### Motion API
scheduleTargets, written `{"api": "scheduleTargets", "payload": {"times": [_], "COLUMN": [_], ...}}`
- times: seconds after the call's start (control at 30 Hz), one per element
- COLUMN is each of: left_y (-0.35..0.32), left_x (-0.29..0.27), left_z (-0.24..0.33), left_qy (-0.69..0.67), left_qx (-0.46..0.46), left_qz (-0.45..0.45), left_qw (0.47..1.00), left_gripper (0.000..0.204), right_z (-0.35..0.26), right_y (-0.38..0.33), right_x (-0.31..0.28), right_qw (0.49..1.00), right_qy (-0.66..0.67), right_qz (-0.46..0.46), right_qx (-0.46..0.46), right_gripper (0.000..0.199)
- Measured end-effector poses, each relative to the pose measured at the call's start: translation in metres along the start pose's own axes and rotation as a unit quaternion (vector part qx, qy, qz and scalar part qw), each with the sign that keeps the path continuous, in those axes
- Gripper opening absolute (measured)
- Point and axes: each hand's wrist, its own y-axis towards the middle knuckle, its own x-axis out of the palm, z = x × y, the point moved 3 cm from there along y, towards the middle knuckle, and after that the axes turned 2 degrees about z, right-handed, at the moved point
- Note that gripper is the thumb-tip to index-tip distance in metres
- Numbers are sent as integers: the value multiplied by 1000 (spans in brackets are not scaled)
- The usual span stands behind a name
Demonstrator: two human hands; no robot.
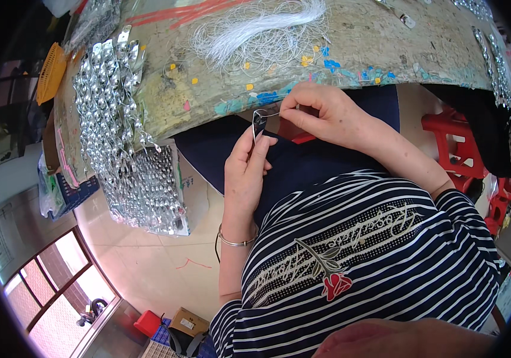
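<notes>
Between the thumb and fingers of my left hand (246, 164), a small shiny dark-and-silver metal strip (259, 122) stands upright, just off the table's near edge. My right hand (330, 116) is closed in a pinch on a thin pale cord (272, 114), which runs across to the top of the strip. Whether the cord passes through a hole there is too small to tell. On the worn table (386, 45) beyond my hands lies a loose hank of white cord (261, 33), its strands spread around it.
Many twisted silver strips (103, 89) hang over the table's left edge, more (491, 62) at the far right. A yellow basket (51, 73) is at the left. Red stools (455, 143) stand right. A cardboard box (188, 322) is on the floor behind, lower left.
</notes>
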Motion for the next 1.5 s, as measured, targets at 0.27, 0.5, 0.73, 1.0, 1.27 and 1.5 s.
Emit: {"api": "scheduleTargets", "payload": {"times": [0.27,0.5,0.73,1.0,1.27,1.5], "left_y": [-2,-1,0,-4,-5,-2], "left_x": [6,9,6,7,6,-2], "left_z": [-1,0,-4,-3,-5,-12], "left_qy": [-1,-28,7,86,171,123], "left_qx": [38,50,83,106,188,227], "left_qz": [-18,-25,-22,-6,2,-5], "left_qw": [999,998,996,991,967,966], "left_gripper": [39,41,41,35,32,34], "right_z": [-1,-1,-3,2,12,8], "right_y": [6,5,3,8,9,5], "right_x": [9,13,11,15,20,21], "right_qw": [998,994,1000,1000,989,942], "right_qy": [-56,-69,-3,6,118,269], "right_qz": [-18,-1,-20,-19,-54,-84], "right_qx": [-36,-79,-4,-21,67,181], "right_gripper": [10,11,12,13,8,11]}}
